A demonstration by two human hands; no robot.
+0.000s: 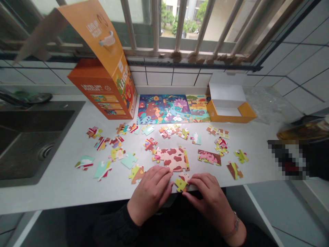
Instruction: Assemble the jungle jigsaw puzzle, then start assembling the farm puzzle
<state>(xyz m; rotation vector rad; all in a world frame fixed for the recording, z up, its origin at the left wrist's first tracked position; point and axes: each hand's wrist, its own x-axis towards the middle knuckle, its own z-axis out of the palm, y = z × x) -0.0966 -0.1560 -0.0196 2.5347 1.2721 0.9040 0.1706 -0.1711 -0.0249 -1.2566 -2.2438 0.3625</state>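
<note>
A partly joined cow puzzle (176,159), pink with brown patches, lies flat on the counter in front of me. My left hand (153,187) rests at its lower left edge, fingers stretched side by side and the thumb apart. Between thumb and fingers, my right hand (205,192) grips a green puzzle piece (181,184) near the counter's front edge. A pinkish bit with brown shows at the top of that piece, just below the cow. Left of my left hand lies a brown and green piece (136,174). Joined pig pieces (209,157) sit to the right of the cow.
Loose puzzle pieces (128,160) are scattered across the white counter (64,195). Behind them stand a tall orange puzzle box (102,92), a finished forest picture (164,109) and an open yellow box (231,115). A sink (33,144) is at left, a barred window at the back.
</note>
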